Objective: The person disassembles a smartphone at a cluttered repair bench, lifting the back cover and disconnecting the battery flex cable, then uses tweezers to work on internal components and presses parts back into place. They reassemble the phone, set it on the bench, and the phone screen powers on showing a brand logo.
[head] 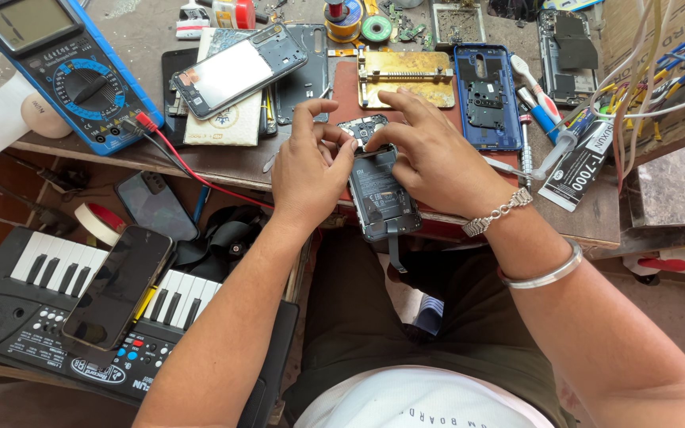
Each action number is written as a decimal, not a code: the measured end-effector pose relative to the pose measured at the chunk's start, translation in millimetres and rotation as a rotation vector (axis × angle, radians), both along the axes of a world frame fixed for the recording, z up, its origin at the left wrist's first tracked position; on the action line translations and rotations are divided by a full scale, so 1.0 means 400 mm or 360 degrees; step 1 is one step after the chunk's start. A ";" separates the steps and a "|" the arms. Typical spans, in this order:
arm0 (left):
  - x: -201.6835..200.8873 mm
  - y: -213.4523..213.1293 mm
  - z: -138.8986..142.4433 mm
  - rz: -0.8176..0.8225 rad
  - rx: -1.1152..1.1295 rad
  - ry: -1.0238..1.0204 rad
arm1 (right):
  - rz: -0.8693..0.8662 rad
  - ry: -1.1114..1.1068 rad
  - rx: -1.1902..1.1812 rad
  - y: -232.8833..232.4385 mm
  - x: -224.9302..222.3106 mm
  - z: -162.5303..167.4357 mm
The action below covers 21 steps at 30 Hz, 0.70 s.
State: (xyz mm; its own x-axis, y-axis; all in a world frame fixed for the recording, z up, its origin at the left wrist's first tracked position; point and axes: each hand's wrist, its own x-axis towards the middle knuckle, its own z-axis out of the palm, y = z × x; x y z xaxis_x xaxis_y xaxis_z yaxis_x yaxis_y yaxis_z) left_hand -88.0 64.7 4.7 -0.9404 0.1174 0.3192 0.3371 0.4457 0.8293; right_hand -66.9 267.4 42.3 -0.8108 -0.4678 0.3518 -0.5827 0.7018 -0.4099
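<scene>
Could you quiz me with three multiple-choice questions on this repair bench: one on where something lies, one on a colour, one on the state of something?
1. Where does the dark phone with the blank screen lie?
A. on the small keyboard
B. on the multimeter
C. inside the blue rear cover

2. What colour is the multimeter casing?
A. red
B. blue
C. green

3. What state is the opened phone under the hands in?
A. sealed
B. back off, battery showing
C. screen lit

Answers: 1 A, it rests across the keyboard keys. 2 B, blue rim. 3 B, left hand and right hand touch its exposed insides.
</scene>
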 end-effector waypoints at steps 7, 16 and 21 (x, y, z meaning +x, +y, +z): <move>-0.001 -0.002 0.000 0.0002 -0.0006 0.0034 | 0.0014 0.0030 0.0003 0.000 -0.002 0.003; -0.001 -0.002 0.003 0.0005 0.0011 -0.0012 | 0.0020 0.0072 0.0015 0.002 0.001 0.001; -0.004 0.000 0.005 -0.0006 0.0029 -0.0025 | 0.0008 0.0113 0.0047 0.003 0.004 0.001</move>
State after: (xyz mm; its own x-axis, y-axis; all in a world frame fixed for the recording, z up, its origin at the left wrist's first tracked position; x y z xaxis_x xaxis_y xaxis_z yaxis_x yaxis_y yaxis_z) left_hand -89.8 64.5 6.8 -0.9448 0.1152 0.3066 0.3257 0.4295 0.8423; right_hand -65.5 268.7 42.7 -0.7820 -0.4827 0.3944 -0.6130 0.7101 -0.3463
